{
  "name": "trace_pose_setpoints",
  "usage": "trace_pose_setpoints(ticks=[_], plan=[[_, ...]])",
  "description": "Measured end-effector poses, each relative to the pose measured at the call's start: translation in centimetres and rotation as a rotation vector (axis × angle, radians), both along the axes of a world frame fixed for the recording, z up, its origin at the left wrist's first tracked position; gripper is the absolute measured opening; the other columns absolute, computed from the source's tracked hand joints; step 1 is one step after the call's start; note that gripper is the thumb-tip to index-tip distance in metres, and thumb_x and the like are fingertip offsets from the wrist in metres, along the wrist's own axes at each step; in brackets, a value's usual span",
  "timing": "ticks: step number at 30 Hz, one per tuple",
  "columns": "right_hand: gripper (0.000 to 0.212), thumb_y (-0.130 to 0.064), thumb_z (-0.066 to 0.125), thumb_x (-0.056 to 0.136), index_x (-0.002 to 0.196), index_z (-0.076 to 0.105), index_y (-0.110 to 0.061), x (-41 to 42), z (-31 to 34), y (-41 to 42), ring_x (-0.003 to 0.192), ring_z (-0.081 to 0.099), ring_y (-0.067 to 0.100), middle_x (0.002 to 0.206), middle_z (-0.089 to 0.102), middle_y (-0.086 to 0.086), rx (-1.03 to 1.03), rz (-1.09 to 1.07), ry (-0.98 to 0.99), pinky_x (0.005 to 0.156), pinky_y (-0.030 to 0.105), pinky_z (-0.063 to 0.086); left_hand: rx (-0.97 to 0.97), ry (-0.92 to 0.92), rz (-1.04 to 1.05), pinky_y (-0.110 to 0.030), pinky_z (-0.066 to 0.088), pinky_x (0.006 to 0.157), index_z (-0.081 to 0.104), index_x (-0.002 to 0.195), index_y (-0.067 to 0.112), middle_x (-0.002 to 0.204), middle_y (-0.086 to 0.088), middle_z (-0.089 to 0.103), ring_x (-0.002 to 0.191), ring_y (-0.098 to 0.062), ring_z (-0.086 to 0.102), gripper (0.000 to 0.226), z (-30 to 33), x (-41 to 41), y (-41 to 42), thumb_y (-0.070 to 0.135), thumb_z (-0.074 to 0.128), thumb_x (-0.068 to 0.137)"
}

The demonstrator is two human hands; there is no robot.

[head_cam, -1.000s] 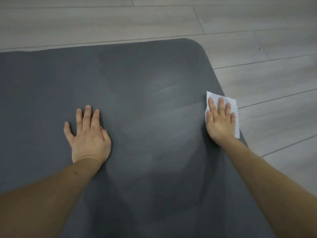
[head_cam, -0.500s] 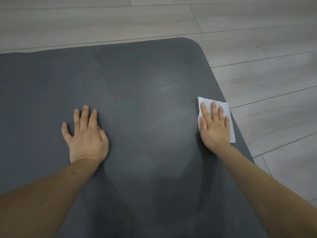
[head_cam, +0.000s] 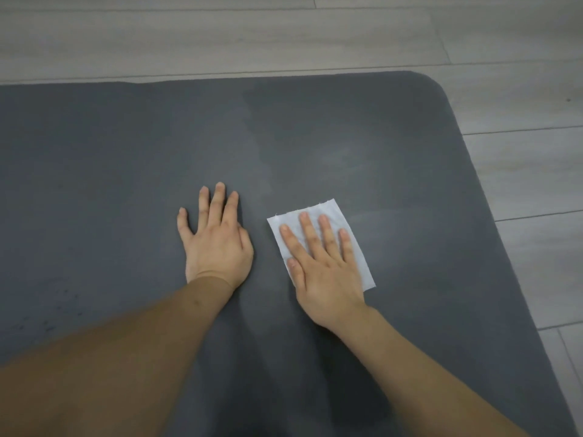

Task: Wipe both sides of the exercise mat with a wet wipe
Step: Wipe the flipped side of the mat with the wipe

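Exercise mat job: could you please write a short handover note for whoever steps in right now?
Left hand: flat and open, pressing on the exercise mat to steady it.
Right hand: fingers straight, pressing the wet wipe flat on the mat, close beside the left hand.
The mat lies flat on the grey floor, its far right corner in view.
Done: faint streaks show on the right part of this face.
Left: the left part of this face looks untouched; then flip the mat and wipe the other side.
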State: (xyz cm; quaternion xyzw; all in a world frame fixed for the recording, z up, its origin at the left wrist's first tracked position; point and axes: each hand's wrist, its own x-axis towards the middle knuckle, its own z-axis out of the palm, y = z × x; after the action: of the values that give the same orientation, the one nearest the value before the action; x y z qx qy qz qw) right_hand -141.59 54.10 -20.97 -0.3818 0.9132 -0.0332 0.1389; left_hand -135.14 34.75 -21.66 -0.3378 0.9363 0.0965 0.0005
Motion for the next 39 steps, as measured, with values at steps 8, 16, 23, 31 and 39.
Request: trace_pose_setpoints(ticks=[8,16,23,31,39], plan=[[0.059,-0.039,0.018,0.110,0.162,-0.010,-0.036,3.8,0.9,2.3,0.155,-0.021,0.024,0.170,-0.020,-0.004,0.027,0.028,-0.038,0.126,0.053,-0.001,0.019,-0.015,-0.014,-0.059,0.004,0.125,0.029,0.159,0.020,0.171,0.001,0.016,0.159,-0.020,0.004,0.071,0.2,0.0,0.0,0.035,0.015,0.091],[0.058,-0.047,0.009,0.108,0.156,-0.022,-0.043,4.8,1.7,3.0,0.146,-0.042,0.016,0.161,-0.039,-0.013,0.144,0.040,-0.134,0.121,0.049,-0.020,0.076,0.098,-0.030,-0.060,0.001,0.125,0.037,0.154,0.018,0.168,-0.002,0.024,0.159,-0.024,0.008,0.058,0.5,0.6,0.0,0.025,0.035,0.097],[0.056,-0.049,0.008,0.107,0.154,-0.022,-0.050,4.6,1.7,2.8,0.146,-0.040,0.014,0.161,-0.037,-0.015,0.163,0.027,-0.158,0.121,0.048,-0.022,0.083,0.068,-0.164,-0.056,0.015,0.124,0.045,0.148,0.018,0.147,-0.008,0.041,0.140,-0.034,0.032,0.049,1.2,3.8,1.2,0.027,0.043,0.101],[0.056,-0.049,0.009,0.107,0.153,-0.022,-0.051,5.2,1.5,2.6,0.148,-0.037,0.014,0.163,-0.034,-0.016,0.138,-0.021,-0.150,0.122,0.048,-0.020,0.086,-0.054,-0.063,-0.063,-0.001,0.124,0.015,0.164,0.028,0.173,0.000,0.005,0.159,-0.027,-0.005,0.062,0.1,15.1,9.9,0.044,0.017,0.104],[0.057,-0.047,0.009,0.108,0.155,-0.021,-0.048,10.6,2.0,6.0,0.149,-0.035,0.009,0.162,-0.034,-0.017,0.099,-0.084,-0.144,0.125,0.048,-0.014,0.047,-0.078,-0.085,-0.065,-0.001,0.122,0.012,0.164,0.032,0.173,-0.002,0.002,0.159,-0.029,-0.007,0.062,0.3,14.7,9.7,0.042,0.018,0.103]])
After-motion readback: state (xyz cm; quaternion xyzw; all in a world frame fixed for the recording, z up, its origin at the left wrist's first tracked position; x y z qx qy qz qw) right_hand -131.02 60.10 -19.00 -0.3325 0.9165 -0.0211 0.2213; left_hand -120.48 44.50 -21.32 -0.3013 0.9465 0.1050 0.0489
